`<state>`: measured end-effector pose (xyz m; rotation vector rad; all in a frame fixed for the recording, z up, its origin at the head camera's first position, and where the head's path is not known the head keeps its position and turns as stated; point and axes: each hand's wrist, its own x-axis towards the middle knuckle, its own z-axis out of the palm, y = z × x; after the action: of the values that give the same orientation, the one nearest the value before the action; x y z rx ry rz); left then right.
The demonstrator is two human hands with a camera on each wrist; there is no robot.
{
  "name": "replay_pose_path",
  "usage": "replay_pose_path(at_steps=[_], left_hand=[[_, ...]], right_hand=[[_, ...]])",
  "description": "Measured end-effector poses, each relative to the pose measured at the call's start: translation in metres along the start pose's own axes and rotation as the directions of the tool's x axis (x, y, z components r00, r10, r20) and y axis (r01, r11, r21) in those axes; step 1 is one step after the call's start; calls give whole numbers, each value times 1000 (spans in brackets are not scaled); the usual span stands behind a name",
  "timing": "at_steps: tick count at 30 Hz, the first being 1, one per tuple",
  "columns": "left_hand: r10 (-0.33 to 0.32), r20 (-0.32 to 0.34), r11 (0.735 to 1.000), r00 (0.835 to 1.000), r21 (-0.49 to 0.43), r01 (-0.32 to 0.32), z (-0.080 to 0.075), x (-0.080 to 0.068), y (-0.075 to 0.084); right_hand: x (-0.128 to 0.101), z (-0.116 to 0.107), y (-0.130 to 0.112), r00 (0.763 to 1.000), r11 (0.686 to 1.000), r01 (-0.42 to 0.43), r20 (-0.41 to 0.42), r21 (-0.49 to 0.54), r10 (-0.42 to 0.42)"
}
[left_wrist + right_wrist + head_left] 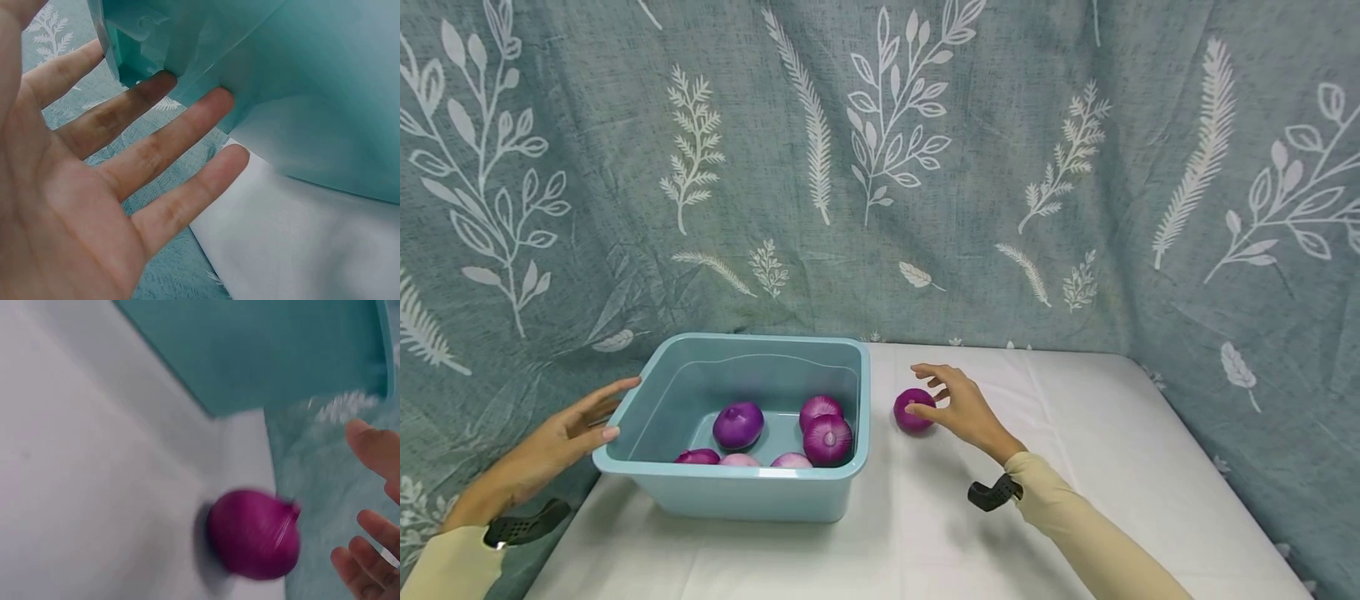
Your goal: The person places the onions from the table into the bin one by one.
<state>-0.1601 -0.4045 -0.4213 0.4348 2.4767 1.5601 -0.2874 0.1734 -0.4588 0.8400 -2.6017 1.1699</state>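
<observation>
Right hand [966, 408] open, fingers spread, reaching over loose red onion [913, 410] on white table [1075, 467], just right of blue tub [850, 471]. Left hand [561, 437] open, fingertips at tub's left rim. Risk: onion rolling away toward table edge if nudged before fingers close.

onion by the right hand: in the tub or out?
Out. The onion sits on the white table, right of the blue tub. The right hand is open beside it, not gripping.
</observation>
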Motion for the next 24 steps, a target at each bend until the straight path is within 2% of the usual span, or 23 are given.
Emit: replay_pose_path(at_steps=[4, 12, 16, 24], left_hand=[[-2, 6, 1000, 1000, -10, 2, 0, -1, -1], [-3, 8, 1000, 1000, -21, 3, -1, 0, -2], [-4, 4, 1000, 1000, -22, 5, 0, 0, -2], [-18, -5, 1000, 1000, -6, 18, 0, 1, -1]], right_hand=[[-4, 0, 21, 996, 996, -84, 32, -7, 85], [-5, 6, 41, 983, 987, -158, 94, -10, 158], [-5, 10, 48, 979, 985, -174, 109, -3, 173], [-4, 18, 54, 984, 990, -138, 115, -10, 138]])
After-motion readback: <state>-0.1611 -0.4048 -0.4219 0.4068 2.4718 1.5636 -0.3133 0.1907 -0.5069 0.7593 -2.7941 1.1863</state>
